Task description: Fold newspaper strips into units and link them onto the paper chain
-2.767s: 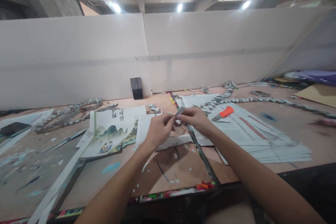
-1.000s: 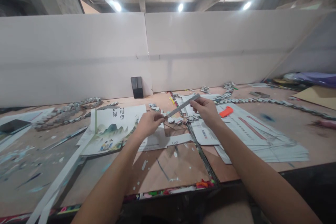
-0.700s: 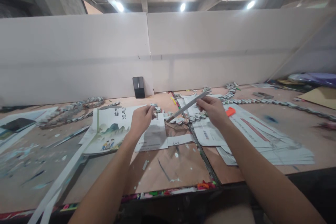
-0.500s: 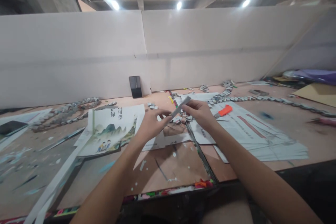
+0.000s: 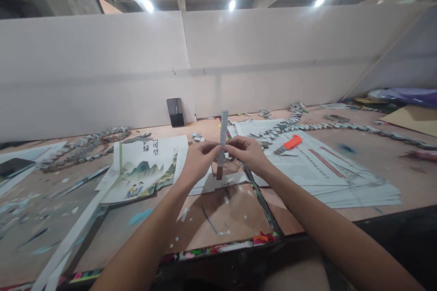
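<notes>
A narrow folded strip of printed newspaper stands nearly upright in front of me, above the table. My left hand pinches its left edge near the middle, and my right hand pinches the right edge at the same height. Both hands are closed, their fingertips almost meeting at the strip. Just behind the right hand, a chain of folded paper links lies over the newspaper sheets. An orange utility knife rests on those sheets, right of my right hand.
A phone leans against the white partition. On the left lie a printed page with a mountain picture, scissors, another paper chain and a dark phone. Stacked newspaper sheets cover part of the right side.
The paper strip has turned from a slant to nearly upright. My right hand has moved left and down, closer to my left hand, which has shifted little.
</notes>
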Tool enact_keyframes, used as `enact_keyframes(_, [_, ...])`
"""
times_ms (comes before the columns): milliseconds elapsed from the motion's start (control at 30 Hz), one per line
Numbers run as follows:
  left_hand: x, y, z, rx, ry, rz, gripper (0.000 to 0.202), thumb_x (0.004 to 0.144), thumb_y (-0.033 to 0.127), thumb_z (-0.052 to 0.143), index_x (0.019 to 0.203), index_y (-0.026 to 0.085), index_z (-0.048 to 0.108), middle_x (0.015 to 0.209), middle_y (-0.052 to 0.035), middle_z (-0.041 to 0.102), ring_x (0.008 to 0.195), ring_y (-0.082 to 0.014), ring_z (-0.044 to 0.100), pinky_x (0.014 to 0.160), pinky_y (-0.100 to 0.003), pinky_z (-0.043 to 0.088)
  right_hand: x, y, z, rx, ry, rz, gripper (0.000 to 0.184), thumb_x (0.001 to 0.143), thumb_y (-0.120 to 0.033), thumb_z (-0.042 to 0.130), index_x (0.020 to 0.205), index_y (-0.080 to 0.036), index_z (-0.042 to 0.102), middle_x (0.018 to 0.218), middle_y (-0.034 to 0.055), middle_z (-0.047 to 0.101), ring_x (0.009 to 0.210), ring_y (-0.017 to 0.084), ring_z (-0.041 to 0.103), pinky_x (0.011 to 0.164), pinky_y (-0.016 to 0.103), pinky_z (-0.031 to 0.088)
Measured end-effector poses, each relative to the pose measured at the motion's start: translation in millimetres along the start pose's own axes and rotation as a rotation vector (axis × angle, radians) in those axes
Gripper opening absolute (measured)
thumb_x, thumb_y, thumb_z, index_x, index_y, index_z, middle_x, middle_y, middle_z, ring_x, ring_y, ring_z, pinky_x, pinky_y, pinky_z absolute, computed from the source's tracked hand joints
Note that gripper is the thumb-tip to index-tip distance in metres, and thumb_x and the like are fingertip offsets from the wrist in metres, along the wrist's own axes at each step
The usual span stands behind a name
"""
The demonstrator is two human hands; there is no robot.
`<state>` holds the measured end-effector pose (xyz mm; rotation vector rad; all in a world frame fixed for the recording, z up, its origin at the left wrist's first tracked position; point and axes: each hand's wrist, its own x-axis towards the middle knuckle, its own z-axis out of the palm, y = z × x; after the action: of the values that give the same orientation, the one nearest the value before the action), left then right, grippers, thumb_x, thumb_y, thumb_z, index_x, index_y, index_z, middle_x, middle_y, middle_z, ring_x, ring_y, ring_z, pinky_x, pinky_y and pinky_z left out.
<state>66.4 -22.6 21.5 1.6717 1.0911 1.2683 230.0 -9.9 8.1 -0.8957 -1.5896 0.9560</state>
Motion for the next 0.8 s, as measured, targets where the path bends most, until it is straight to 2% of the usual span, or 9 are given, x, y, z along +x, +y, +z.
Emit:
enact_keyframes(233, [1, -10, 3.3, -0.152, -0.041, -0.050, 0.019, 0.076, 0.029, 0.065, 0.084, 0.014, 0.073, 0.081, -0.0075, 0.072, 0.073, -0.0185, 0.066, 0.069, -0.031, 0.056, -1, 3, 5, 0.123, 0.002, 0.029, 0.017, 0.072, -0.033, 0.068, 0.078, -0.017, 0.064, 0.065, -0.0005, 0.058, 0.058, 0.011, 0.052, 0.056, 0.025, 0.044])
enact_keyframes(467, [-1, -11, 2.2, -0.171, -0.083, -0.049, 0.015, 0.075, 0.024, 0.063, 0.082, 0.015, 0.073, 0.078, -0.0063, 0.072, 0.072, -0.0183, 0.066, 0.070, -0.032, 0.056, -1, 5, 9, 0.205, 0.009, 0.060, 0.012, 0.069, -0.028, 0.069, 0.072, -0.018, 0.062, 0.061, -0.0023, 0.055, 0.057, 0.010, 0.050, 0.055, 0.025, 0.042])
enact_keyframes(633, [1, -15, 2.2, -0.145, -0.037, -0.026, 0.013, 0.074, 0.022, 0.064, 0.079, 0.015, 0.073, 0.074, -0.0047, 0.071, 0.068, -0.0162, 0.064, 0.065, -0.028, 0.054, 0, 8, 11, 0.262, 0.026, 0.087, 0.012, 0.067, -0.025, 0.070, 0.073, -0.019, 0.061, 0.061, -0.0033, 0.055, 0.056, 0.010, 0.049, 0.054, 0.025, 0.040])
enact_keyframes(800, [2, -18, 6.8, -0.277, -0.035, -0.004, 0.010, 0.073, 0.021, 0.064, 0.078, 0.016, 0.071, 0.072, -0.0021, 0.069, 0.063, -0.0130, 0.062, 0.063, -0.026, 0.053, 0, 11, 13, 0.418, 0.010, 0.119, 0.017, 0.064, -0.024, 0.073, 0.072, -0.019, 0.059, 0.066, -0.0029, 0.057, 0.058, 0.010, 0.050, 0.055, 0.024, 0.039])
